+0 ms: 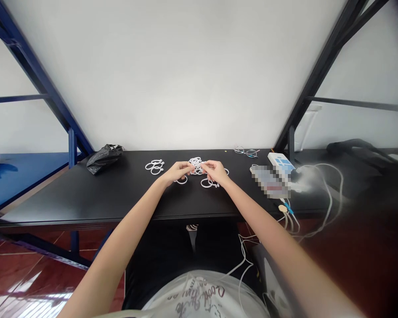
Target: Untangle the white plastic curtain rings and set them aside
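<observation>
Loosely bunched white rings [196, 165] — thin, small

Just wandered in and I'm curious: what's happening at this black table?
A person at the black table pinches a bunch of white rings between the left hand and right hand. A few loose rings lie beneath the hands, and a smaller group of rings rests apart to the left. A black bag and glasses lie farther off.

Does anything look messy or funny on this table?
Nothing looks broken or spilled. White cables dangle in loose loops off the right edge of the table, and a clump of white rings is tangled between the left hand and right hand.
</observation>
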Demonstrator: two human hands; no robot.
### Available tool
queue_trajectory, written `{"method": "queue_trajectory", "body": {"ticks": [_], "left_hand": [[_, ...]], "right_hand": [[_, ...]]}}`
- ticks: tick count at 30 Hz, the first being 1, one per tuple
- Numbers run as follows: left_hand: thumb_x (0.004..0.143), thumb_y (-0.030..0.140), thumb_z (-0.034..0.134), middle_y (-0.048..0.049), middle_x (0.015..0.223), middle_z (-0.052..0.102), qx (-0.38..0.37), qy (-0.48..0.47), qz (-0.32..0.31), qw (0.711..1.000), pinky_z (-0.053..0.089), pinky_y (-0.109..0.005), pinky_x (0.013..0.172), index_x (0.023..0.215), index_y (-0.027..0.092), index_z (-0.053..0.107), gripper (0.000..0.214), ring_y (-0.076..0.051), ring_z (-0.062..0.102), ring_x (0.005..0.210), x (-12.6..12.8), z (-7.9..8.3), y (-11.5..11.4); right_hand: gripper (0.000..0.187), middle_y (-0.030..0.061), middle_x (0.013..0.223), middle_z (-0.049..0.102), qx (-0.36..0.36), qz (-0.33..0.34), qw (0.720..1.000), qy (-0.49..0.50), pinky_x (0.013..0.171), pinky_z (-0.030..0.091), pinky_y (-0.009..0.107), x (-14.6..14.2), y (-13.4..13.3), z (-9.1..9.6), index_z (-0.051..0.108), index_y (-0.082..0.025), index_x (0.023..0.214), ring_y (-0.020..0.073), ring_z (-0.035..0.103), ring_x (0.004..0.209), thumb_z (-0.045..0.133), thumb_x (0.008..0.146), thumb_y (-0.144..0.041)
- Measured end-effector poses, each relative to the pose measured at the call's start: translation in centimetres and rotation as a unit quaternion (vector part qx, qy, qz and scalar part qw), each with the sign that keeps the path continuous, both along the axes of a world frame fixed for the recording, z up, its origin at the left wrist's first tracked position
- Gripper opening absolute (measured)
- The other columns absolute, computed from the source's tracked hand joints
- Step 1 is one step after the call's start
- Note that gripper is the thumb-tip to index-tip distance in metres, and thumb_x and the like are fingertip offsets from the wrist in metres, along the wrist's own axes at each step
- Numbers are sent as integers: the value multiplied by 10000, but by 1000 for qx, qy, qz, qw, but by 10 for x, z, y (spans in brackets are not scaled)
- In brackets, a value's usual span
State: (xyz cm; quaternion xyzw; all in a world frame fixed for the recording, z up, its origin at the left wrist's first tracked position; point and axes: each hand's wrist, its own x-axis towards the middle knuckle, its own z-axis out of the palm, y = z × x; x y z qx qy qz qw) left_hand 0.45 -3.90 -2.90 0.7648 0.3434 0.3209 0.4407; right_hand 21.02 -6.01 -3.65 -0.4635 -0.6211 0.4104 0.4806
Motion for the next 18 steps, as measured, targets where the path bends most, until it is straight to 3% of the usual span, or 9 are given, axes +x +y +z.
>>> {"method": "queue_trajectory", "body": {"ticks": [3,9,15,18], "left_hand": [[831,562,563,-49,854,619,-35,-36,-2,999,398,-182,498,906,157,613,414,-109,549,691,1,2,-2],[753,535,686,-5,676,537,-71,-59,-10,996,418,-192,498,852,133,678,414,-85,478,600,5,2,-6],[789,542,662,-102,1040,629,-74,-75,7,994,433,-170,477,1069,151,653,481,-125,573,754,9,1,-8],[817,587,608,-139,986,660,-97,-59,-17,993,452,-185,455,1065,116,649,534,-140,603,704,11,0,-8]], "right_hand": [[393,50,729,715,-6,31,999,17,268,316,165,-2,-3,4,694,-150,848,61,515,330,723,723,-522],[440,70,749,727,-23,40,996,81,411,523,205,-2,-2,4,689,-137,836,119,643,482,783,648,-524],[433,62,697,724,-23,40,991,126,535,570,222,-1,-2,6,687,-130,761,138,682,579,828,591,-503],[418,57,724,734,-20,33,989,142,577,577,226,-1,-2,8,688,-140,766,138,693,613,844,576,-478]]}}
